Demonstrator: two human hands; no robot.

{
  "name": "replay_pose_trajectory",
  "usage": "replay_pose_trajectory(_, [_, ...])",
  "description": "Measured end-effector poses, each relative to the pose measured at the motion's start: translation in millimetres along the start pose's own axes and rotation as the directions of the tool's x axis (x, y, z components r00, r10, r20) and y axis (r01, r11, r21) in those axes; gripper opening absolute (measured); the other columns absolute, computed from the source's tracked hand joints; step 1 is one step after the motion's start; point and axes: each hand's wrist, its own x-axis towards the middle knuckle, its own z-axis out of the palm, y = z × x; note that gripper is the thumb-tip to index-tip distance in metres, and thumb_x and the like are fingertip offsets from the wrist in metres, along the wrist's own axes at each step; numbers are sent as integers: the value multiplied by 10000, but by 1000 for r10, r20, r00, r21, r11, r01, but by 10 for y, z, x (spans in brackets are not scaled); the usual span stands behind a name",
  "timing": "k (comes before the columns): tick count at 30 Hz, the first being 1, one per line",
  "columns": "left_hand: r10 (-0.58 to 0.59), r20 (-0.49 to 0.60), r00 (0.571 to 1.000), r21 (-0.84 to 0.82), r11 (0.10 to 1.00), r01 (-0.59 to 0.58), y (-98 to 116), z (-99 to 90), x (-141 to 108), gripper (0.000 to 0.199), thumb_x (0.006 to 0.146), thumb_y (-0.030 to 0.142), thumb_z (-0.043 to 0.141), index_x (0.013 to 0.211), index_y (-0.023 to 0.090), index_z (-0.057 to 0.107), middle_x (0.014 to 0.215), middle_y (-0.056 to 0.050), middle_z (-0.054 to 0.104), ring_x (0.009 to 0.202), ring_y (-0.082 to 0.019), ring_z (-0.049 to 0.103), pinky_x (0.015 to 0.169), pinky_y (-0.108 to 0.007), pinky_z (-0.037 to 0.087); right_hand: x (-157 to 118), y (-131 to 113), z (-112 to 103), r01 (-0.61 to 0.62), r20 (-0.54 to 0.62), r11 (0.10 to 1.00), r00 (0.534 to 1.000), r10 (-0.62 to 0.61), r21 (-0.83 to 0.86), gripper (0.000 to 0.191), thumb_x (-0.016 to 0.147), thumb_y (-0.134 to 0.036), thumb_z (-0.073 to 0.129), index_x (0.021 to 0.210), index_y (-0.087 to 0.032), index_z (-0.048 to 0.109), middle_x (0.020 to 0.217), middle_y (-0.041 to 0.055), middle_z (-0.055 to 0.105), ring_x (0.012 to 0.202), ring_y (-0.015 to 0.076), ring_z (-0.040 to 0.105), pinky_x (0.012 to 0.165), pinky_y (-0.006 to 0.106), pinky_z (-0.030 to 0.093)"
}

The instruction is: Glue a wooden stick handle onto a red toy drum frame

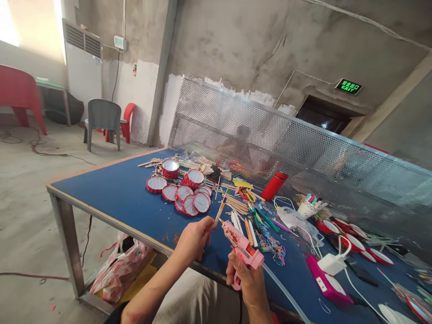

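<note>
Left hand (195, 238) was at the table's near edge, fingers together and clamped on a thin wooden stick (220, 211), which angled up and away from the palm. Right hand (245, 281) had its fingers wrapped around the grip of a pink hot glue gun (241, 245), held just beside the stick with the nozzle pointing up and left toward it. Could not tell if the nozzle touched the stick. A long transparent rod (283, 288) ran from the back of the gun to the lower right, over the table edge. Both hands were over the near edge of a blue-topped work table (101, 180) with a metal frame. Left of the hands sat a pile of about 10 small red-and-white toy drums (156, 184), some stacked. Loose wooden craft sticks (236, 203) lay past the hands, with colored rubber bands (270, 252) to the right of them. Further back were yellow-handled scissors (246, 195) and a red insulated bottle (274, 185) by a perforated metal screen (236, 112). A co-worker (243, 148) sat blurred behind the screen. To the right were a white cup of pens (307, 209) and a magenta power strip (326, 281) with a white plug adapter (332, 264). A plastic bag (118, 270) sat on the floor under the table edge.
</note>
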Motion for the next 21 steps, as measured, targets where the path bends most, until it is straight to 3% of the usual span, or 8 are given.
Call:
replay_pose_trajectory(7, [4, -18, 1000, -44, 999, -5, -16, 19, 5, 277, 932, 424, 301, 772, 246, 438, 532, 81, 533, 304, -90, 477, 339, -163, 310, 0, -21, 4, -15, 2, 1000, 1000, 15, 1, 536, 698, -651, 702, 540, -164, 543, 395, -35, 484, 336, 66, 457, 391, 184, 309])
replay_pose_trajectory(21, [-26, -34, 999, -162, 987, 20, -20, 8, 19, 270, 923, 424, 350, 891, 235, 540, 554, 86, 555, 284, -83, 494, 283, -148, 299, -1, -26, 2, -17, 23, 1000, 1000, 17, -14, 528, 685, -656, 710, 563, -168, 548, 393, -38, 482, 345, 64, 441, 390, 186, 317])
